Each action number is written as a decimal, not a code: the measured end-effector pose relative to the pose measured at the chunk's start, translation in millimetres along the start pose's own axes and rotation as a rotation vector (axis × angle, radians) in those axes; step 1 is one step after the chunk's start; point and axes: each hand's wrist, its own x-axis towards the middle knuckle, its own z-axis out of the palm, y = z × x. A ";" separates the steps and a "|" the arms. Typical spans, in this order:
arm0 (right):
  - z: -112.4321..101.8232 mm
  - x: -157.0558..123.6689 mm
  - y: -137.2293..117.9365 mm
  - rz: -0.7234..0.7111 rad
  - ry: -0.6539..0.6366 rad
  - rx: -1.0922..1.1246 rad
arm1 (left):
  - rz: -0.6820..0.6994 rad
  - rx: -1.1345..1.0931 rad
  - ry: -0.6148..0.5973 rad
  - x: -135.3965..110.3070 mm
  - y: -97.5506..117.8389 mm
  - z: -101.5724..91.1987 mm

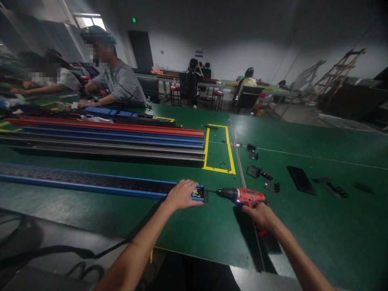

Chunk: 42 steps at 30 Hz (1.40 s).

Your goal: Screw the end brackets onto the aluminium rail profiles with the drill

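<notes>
L hand (182,195): lay flat, pressing end of blue strip (91,182) on desk (197,230).
R hand (263,216): clamped on red drill (244,196), bit at strip end.

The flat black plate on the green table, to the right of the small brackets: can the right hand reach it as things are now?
Probably not at once: the right hand is shut on the red drill. The table between it and the black plate looks free.
</notes>
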 end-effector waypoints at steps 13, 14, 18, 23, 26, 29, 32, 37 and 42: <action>-3.0 -4.8 -4.8 0.006 -0.002 0.018 | -0.003 -0.006 -0.015 0.5 1.1 -1.3; -3.0 -4.6 -4.4 0.005 -0.004 0.018 | -0.005 -0.007 -0.019 0.6 1.1 -1.3; -3.3 -5.1 -4.1 -0.016 0.001 0.012 | -0.012 -0.012 -0.026 0.7 0.8 -0.9; -1.5 -4.1 -3.4 0.001 -0.015 0.031 | -0.026 -0.005 -0.060 0.6 1.3 -2.1; 0.6 -1.5 -0.8 -0.005 -0.010 0.032 | -0.032 -0.003 -0.072 1.2 2.0 -2.9; 2.2 0.9 1.7 -0.008 0.008 0.040 | -0.030 0.000 -0.074 1.9 2.6 -3.1; 3.2 2.4 2.9 0.003 0.015 0.039 | -0.029 -0.002 -0.067 2.1 2.6 -3.1; 3.6 3.6 3.6 -0.017 0.011 0.043 | -0.026 -0.002 -0.059 1.6 1.8 -2.9; 2.7 3.2 3.8 -0.003 -0.008 0.037 | -0.031 -0.005 -0.056 0.6 1.7 -3.1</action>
